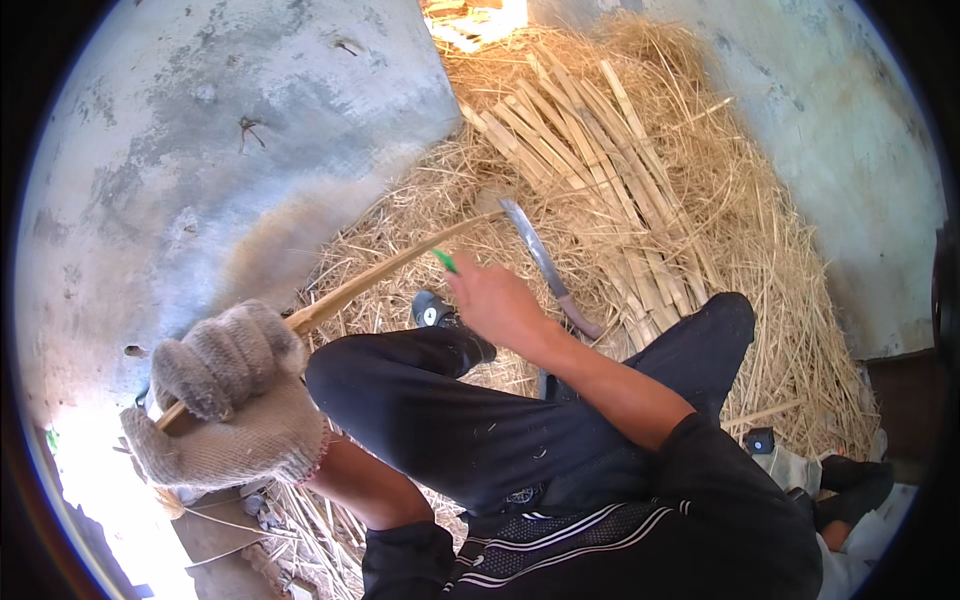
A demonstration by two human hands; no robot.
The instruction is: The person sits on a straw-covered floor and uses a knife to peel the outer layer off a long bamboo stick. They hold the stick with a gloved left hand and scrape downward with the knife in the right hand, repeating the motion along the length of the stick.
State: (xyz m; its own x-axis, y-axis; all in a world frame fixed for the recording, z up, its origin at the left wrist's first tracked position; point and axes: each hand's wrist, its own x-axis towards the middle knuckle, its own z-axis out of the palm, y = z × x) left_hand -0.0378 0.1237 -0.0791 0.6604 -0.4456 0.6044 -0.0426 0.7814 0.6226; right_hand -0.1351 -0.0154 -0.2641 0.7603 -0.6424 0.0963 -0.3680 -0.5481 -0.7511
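My left hand (225, 390), in a grey knit work glove, is wrapped round a long bamboo strip (375, 272). The strip slants up and to the right from the glove, with a short end showing near the thumb. My bare right hand (495, 300) is closed on a small green-ended tool (446, 261), close to the strip's lower side. Most of that tool is hidden in the fist, so its kind and whether it touches the bamboo cannot be told. Beyond this hand, a long curved knife (535, 245) with a brownish handle lies on the shavings.
A pile of split bamboo strips (620, 165) lies on a thick bed of curly shavings (770, 260). Weathered walls stand at left (290, 110) and right (840, 130). My dark-trousered legs (430, 410) are bent before me. At the lower right, part of another person (850, 490) shows.
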